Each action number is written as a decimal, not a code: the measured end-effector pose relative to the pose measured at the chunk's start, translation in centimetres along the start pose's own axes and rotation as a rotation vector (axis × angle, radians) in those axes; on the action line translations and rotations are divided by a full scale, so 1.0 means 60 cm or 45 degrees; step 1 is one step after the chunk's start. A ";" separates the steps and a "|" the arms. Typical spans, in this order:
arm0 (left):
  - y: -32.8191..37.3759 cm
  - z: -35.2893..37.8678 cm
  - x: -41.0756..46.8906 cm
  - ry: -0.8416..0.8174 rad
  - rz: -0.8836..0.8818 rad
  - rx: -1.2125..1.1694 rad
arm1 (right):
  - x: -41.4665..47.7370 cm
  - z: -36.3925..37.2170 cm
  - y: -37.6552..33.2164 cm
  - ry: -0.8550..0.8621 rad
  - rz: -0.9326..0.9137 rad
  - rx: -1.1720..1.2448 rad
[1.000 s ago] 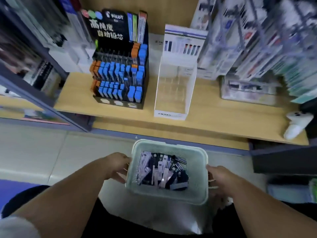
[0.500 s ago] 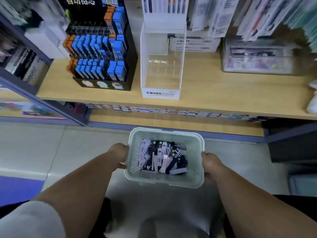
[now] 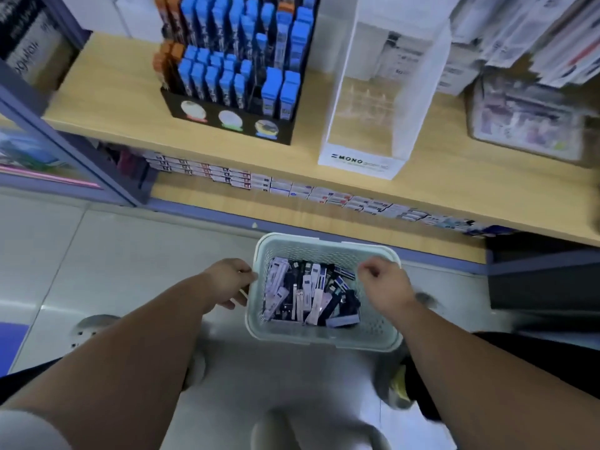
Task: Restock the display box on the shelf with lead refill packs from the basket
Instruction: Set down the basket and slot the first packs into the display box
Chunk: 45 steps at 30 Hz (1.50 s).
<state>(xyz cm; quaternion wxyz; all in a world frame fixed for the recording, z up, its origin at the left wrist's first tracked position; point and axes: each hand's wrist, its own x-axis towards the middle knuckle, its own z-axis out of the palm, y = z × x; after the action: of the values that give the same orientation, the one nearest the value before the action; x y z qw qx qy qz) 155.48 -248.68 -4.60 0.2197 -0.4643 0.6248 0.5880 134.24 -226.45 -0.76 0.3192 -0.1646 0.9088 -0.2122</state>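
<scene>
A pale green mesh basket sits low in front of me, over the tiled floor. Inside it lie several lead refill packs, white, lilac and black, in a loose heap. My left hand grips the basket's left rim, thumb on the edge and fingers outside the wall. Over the basket's right side hovers my right hand, its fingers curled in with nothing visible in them. The clear display box with a white MONO front stands empty on the wooden shelf, above and behind the basket.
A black rack of blue and orange refill cases stands left of the display box. To the right is a clear bin under hanging packets. A row of small boxes lines the lower shelf. My knees and shoes flank the basket.
The basket has come down toward the floor and the view has tilted lower. My right hand has let go of the right rim and moved in over the packs. My left hand stays on the left rim.
</scene>
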 end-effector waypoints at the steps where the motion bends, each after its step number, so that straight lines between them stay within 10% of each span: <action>1: -0.004 0.000 0.003 -0.012 0.022 0.010 | 0.009 0.020 -0.008 -0.104 0.001 -0.010; 10: -0.043 0.021 0.020 0.112 0.173 0.003 | 0.088 0.167 0.037 -0.605 0.297 -0.016; 45: -0.047 0.054 0.008 0.260 0.274 -0.145 | 0.091 0.283 0.028 -0.290 0.202 -0.022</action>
<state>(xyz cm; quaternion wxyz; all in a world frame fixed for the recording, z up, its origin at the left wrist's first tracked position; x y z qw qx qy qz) 156.74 -245.46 -7.20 0.0642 -0.4638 0.6555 0.5925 140.97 -232.15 -16.34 0.4345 -0.1181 0.8787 -0.1584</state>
